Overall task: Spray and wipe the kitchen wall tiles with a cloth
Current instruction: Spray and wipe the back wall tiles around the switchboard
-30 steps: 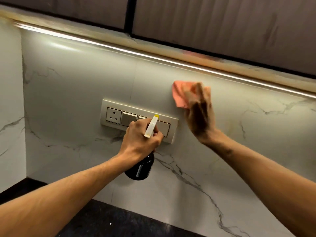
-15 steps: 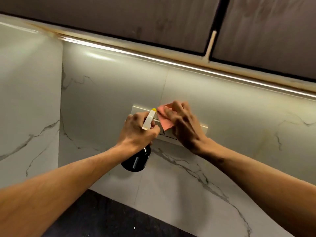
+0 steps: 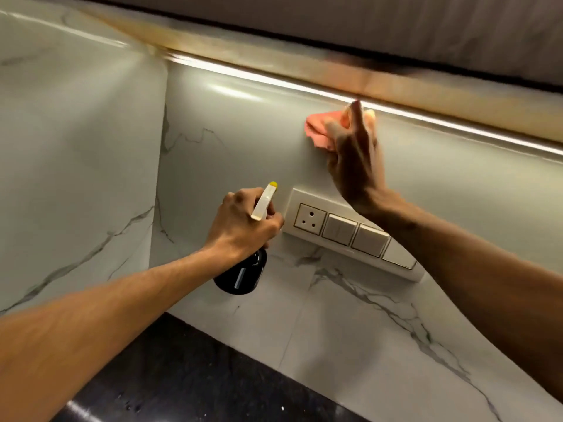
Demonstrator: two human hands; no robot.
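Observation:
White marble-veined wall tiles fill the view. My right hand presses a pink cloth flat against the tile high up, just under the light strip and above the switch panel. The hand covers most of the cloth. My left hand grips a dark spray bottle with a white trigger head and yellow nozzle tip, held just left of the switch panel, nozzle pointing up toward the wall.
A cream switch panel with a socket and several switches is set in the wall. A lit strip runs under dark upper cabinets. A side wall meets the tiles at a corner on the left. Black countertop lies below.
My right hand moved the cloth from the switch panel up to the tile under the light strip. The view shifted left, so the switch panel now sits further right. The bottle stays in my left hand.

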